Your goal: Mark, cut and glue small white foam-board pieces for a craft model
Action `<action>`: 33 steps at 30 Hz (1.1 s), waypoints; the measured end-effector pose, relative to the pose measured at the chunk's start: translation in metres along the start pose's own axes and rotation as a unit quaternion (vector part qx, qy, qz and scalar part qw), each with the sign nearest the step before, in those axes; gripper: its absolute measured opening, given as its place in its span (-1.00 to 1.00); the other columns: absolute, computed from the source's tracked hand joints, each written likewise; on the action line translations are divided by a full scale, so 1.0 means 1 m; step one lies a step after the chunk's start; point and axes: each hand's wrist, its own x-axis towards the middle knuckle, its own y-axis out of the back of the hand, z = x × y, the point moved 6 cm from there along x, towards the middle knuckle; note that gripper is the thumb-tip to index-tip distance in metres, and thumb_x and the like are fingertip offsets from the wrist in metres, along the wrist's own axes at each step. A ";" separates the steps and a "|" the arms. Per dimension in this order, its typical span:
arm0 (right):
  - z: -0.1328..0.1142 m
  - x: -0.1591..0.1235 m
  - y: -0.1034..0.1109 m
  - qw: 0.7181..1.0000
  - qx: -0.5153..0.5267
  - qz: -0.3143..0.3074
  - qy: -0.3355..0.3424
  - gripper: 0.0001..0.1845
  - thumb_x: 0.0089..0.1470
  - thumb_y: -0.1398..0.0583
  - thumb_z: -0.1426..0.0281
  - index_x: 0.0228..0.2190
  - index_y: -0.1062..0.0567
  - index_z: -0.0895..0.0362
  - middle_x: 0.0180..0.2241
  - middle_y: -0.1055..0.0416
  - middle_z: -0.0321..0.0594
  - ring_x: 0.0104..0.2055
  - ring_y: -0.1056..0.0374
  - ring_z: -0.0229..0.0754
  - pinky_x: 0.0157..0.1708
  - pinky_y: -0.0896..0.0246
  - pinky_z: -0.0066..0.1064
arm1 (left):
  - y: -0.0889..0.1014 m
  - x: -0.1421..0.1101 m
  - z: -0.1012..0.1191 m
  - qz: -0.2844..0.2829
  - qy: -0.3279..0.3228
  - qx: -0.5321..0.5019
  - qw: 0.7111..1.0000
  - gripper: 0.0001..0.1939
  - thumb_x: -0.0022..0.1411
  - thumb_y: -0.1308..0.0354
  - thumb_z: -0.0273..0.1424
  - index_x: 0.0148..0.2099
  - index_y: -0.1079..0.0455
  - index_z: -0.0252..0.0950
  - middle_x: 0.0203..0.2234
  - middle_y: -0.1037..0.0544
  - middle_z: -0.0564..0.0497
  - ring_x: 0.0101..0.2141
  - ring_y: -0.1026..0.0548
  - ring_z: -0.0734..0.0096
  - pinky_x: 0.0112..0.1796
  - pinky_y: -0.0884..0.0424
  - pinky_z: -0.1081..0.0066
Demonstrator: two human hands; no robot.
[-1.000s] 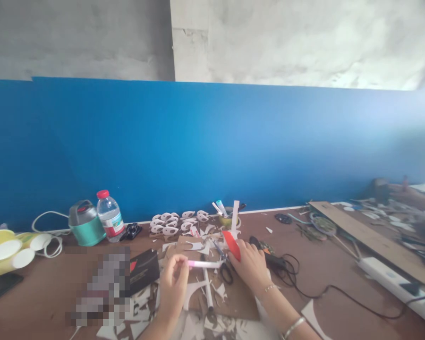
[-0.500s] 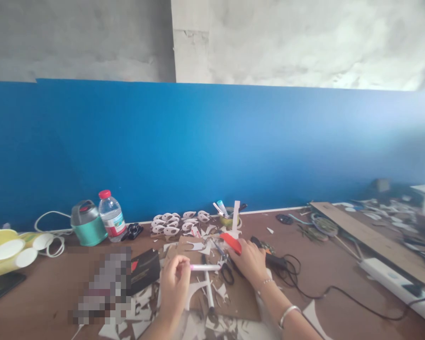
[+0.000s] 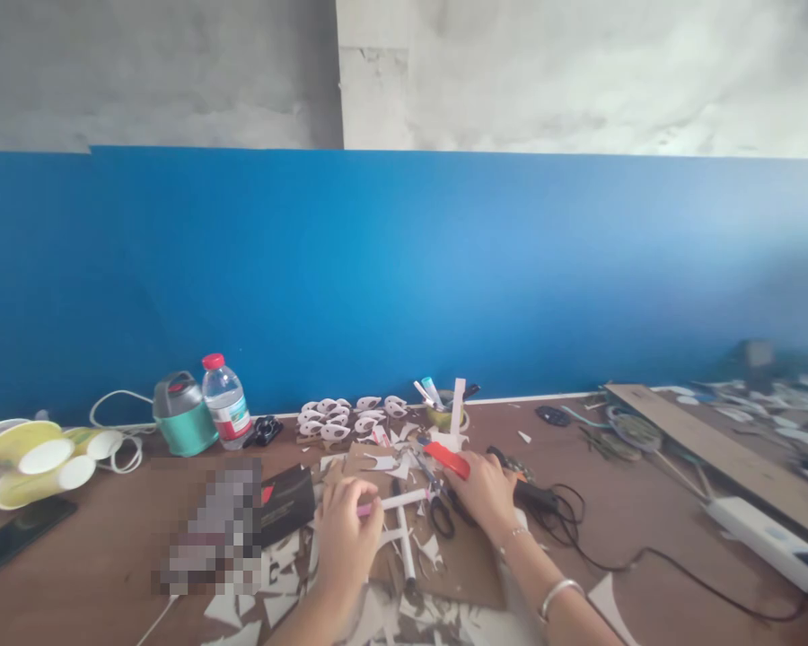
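My left hand (image 3: 348,520) is closed around the pink end of a slim white pen (image 3: 404,499), pointing right over the cardboard. Under my right hand (image 3: 486,492) lies a flat red tool that looks like a utility knife (image 3: 447,459); the fingers close on its near end, and its tip points up and left. Black-handled scissors (image 3: 442,518) rest between the hands. A second white stick with a dark end (image 3: 406,547) lies on the cardboard (image 3: 468,565). White paper scraps (image 3: 283,583) are scattered around both hands.
Behind the hands are several white cut-out pieces (image 3: 335,432) and a pen cup (image 3: 437,418). At left stand a water bottle (image 3: 227,408), a green container (image 3: 185,431), paper cups (image 3: 37,458) and a phone (image 3: 23,534). A power strip (image 3: 771,543) and black cable (image 3: 673,561) lie right.
The pen has tilted, its far end now higher, and my left hand has turned slightly around it. My right hand stays on the red tool. The whole view has shifted a little.
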 end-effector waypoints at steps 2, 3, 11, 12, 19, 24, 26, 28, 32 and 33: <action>0.001 0.001 -0.001 1.000 0.006 -0.005 -0.002 -0.78 0.07 -0.17 0.24 -0.31 -0.55 0.06 -0.18 -0.54 -0.14 -0.03 -0.28 0.10 -0.15 -0.01 -0.17 | -0.001 0.000 0.001 -0.002 -0.002 0.002 1.000 -0.89 0.07 -0.12 -0.41 -0.32 -0.46 -0.15 -0.28 -0.57 -0.02 -0.15 -0.47 0.06 -0.18 -0.30 0.20; 0.001 0.001 -0.001 1.000 0.012 -0.004 -0.004 -0.79 0.06 -0.18 0.25 -0.30 -0.56 0.06 -0.17 -0.54 -0.14 -0.03 -0.27 0.10 -0.15 -0.02 -0.17 | -0.001 -0.001 0.001 -0.002 -0.003 0.002 1.000 -0.88 0.08 -0.11 -0.41 -0.32 -0.45 -0.16 -0.28 -0.57 -0.03 -0.15 -0.47 0.06 -0.18 -0.30 0.19; 0.005 -0.001 0.006 0.990 0.129 0.056 -0.011 -0.74 -0.08 -0.24 0.30 -0.28 -0.59 0.08 -0.11 -0.51 -0.10 -0.01 -0.27 0.14 -0.08 -0.08 -0.12 | 0.001 -0.001 0.000 0.018 -0.026 -0.057 0.998 -0.86 0.10 -0.09 -0.45 -0.30 -0.45 -0.18 -0.30 -0.57 -0.04 -0.19 -0.50 0.12 -0.18 -0.37 0.21; 0.005 -0.001 0.008 0.984 0.166 0.069 -0.009 -0.73 -0.11 -0.25 0.29 -0.30 -0.59 0.10 -0.13 -0.51 -0.09 -0.03 -0.28 0.14 -0.08 -0.10 -0.12 | 0.002 -0.001 0.000 0.021 -0.031 -0.069 0.997 -0.86 0.12 -0.08 -0.44 -0.29 -0.45 -0.18 -0.29 -0.57 -0.05 -0.18 -0.50 0.13 -0.18 -0.39 0.21; -0.023 -0.022 0.022 0.838 0.542 -0.058 0.012 -0.61 -0.16 -0.31 0.20 -0.27 -0.59 0.16 -0.30 -0.53 -0.15 -0.24 -0.37 0.00 -0.22 -0.21 -0.27 | 0.003 -0.001 0.000 0.010 -0.015 -0.162 0.987 -0.79 0.21 -0.07 -0.30 -0.16 -0.48 -0.21 -0.19 -0.55 -0.14 -0.11 -0.47 0.09 -0.27 -0.47 0.25; -0.058 -0.048 0.018 0.715 0.663 -0.219 0.028 -0.63 -0.16 -0.36 0.21 -0.28 -0.60 0.13 -0.44 -0.49 -0.21 -0.37 -0.34 -0.10 -0.34 -0.21 -0.34 | -0.003 0.000 0.000 -0.045 0.045 -0.259 0.964 -0.65 0.18 -0.13 -0.15 -0.08 -0.47 -0.24 -0.11 -0.54 -0.18 -0.07 -0.47 0.04 -0.27 -0.49 0.25; -0.065 -0.055 0.014 0.708 0.664 -0.239 0.032 -0.63 -0.18 -0.38 0.22 -0.28 -0.61 0.13 -0.44 -0.48 -0.23 -0.41 -0.31 -0.16 -0.39 -0.18 -0.39 | -0.006 0.001 0.002 -0.072 0.057 -0.290 0.952 -0.65 0.18 -0.12 -0.13 -0.14 -0.49 -0.26 -0.17 -0.57 -0.16 -0.13 -0.51 0.06 -0.25 -0.49 0.25; -0.066 -0.056 0.010 0.713 0.659 -0.237 0.027 -0.62 -0.19 -0.39 0.21 -0.29 -0.61 0.13 -0.41 -0.47 -0.23 -0.43 -0.28 -0.21 -0.44 -0.15 -0.43 | -0.009 0.002 0.002 -0.090 0.070 -0.324 0.939 -0.63 0.18 -0.12 -0.10 -0.19 -0.49 -0.29 -0.24 -0.60 -0.13 -0.21 -0.54 0.10 -0.24 -0.47 0.25; -0.057 -0.050 0.002 0.707 0.682 -0.186 -0.006 -0.60 -0.06 -0.30 0.07 -0.29 -0.58 0.13 -0.40 -0.45 -0.22 -0.38 -0.30 -0.20 -0.40 -0.18 -0.45 | -0.012 0.004 -0.017 -0.032 0.144 -0.339 0.929 -0.60 0.11 -0.16 -0.04 -0.25 -0.46 -0.30 -0.36 -0.61 -0.11 -0.30 -0.56 0.12 -0.28 -0.46 0.27; -0.055 -0.048 0.001 0.699 0.694 -0.175 -0.010 -0.55 -0.01 -0.25 0.04 -0.21 -0.56 0.11 -0.42 -0.45 -0.23 -0.39 -0.31 -0.20 -0.40 -0.19 -0.44 | -0.012 0.004 -0.021 -0.020 0.148 -0.340 0.929 -0.60 0.09 -0.17 -0.04 -0.26 -0.46 -0.29 -0.36 -0.61 -0.11 -0.29 -0.55 0.12 -0.28 -0.45 0.28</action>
